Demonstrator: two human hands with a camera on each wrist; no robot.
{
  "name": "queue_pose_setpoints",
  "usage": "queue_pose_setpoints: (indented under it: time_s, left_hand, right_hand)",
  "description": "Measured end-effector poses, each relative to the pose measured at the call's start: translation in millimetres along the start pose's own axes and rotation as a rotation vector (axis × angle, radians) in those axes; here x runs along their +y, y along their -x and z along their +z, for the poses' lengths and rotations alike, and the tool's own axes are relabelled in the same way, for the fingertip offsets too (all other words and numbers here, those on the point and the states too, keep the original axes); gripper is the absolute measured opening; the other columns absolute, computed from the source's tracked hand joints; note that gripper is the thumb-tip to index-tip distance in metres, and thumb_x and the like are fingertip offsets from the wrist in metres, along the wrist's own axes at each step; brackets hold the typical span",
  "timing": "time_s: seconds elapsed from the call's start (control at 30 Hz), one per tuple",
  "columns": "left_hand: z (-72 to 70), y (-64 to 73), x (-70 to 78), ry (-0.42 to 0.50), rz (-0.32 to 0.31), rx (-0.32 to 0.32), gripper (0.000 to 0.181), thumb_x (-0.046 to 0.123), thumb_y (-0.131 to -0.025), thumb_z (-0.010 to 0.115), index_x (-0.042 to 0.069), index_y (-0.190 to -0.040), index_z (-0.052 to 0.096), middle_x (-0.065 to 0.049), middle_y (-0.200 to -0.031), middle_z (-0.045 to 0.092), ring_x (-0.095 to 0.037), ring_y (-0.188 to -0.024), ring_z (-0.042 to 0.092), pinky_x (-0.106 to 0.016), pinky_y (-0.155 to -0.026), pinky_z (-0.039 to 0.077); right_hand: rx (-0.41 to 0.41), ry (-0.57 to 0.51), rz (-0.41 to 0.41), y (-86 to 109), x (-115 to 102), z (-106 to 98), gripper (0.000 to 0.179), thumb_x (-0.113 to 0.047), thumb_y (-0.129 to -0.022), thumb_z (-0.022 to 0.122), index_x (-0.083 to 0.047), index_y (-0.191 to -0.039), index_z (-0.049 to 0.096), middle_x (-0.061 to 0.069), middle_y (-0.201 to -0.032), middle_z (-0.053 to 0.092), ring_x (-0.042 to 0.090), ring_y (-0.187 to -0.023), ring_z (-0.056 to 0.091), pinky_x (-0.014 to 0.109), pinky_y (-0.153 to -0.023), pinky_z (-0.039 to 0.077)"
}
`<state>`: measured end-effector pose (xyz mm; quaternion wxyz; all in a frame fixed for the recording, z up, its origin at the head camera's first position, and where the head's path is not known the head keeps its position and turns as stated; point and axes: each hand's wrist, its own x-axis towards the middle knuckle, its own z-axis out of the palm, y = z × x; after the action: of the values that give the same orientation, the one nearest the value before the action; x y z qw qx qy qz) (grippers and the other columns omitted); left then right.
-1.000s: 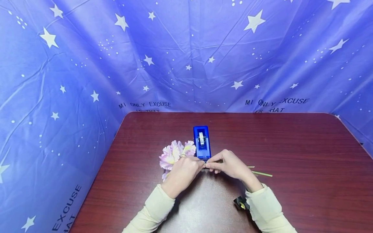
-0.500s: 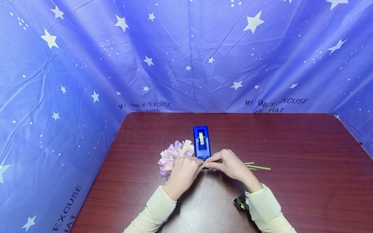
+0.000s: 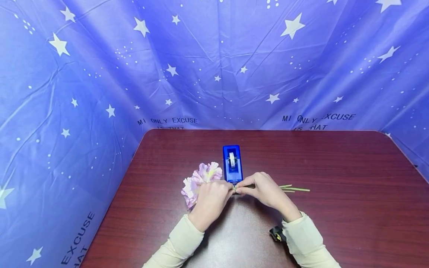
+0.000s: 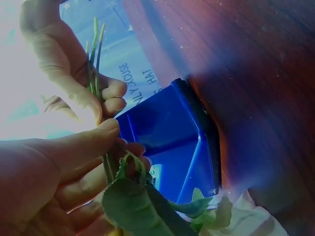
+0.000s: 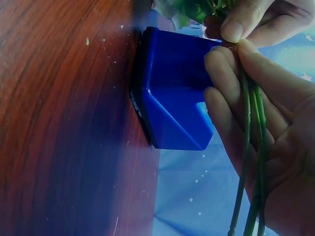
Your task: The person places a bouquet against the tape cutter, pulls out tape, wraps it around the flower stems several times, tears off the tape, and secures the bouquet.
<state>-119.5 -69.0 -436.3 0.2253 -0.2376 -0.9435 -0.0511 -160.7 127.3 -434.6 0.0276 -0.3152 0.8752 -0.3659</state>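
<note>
A small black-and-yellow object lies on a reddish-brown table beside the right cuff. Beyond, the left hand and right hand, fingertips together, pinch 3 green stems. Purple-white flowers show past the left hand. Behind: a blue tape dispenser, then a starry blue curtain.

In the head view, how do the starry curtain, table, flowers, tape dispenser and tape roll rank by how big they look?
1. Starry curtain
2. Table
3. Flowers and tape dispenser: too close to rank, since the flowers are partly covered
4. Tape roll
</note>
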Motion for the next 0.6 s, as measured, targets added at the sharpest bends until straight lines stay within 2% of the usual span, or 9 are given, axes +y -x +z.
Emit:
queue_pose_setpoints:
  time_s: [0.37, 0.6]
  left_hand:
    - [-0.8, -0.3, 0.8, 0.002, -0.011, -0.008, 0.018, 0.034, -0.085, 0.075, 0.024, -0.073, 0.068, 0.009, -0.067, 0.067, -0.012, -0.059, 0.065, -0.028, -0.042, 0.039]
    - [1.5, 0.4, 1.0, -0.028, -0.007, -0.018, 0.017, 0.035, -0.085, 0.076, 0.024, -0.074, 0.068, 0.009, -0.067, 0.067, -0.012, -0.061, 0.066, -0.029, -0.043, 0.042]
  right_hand:
    - [0.020, 0.009, -0.024, -0.8, 1.4, 2.1, 0.008, -0.022, -0.085, 0.076, -0.020, -0.092, 0.081, -0.009, -0.088, 0.076, -0.006, -0.072, 0.061, 0.023, -0.068, 0.052]
    - [0.009, 0.007, -0.027, -1.1, 2.5, 1.6, 0.008, -0.022, -0.086, 0.076, -0.021, -0.092, 0.081, -0.011, -0.089, 0.076, -0.005, -0.074, 0.062, 0.023, -0.069, 0.052]
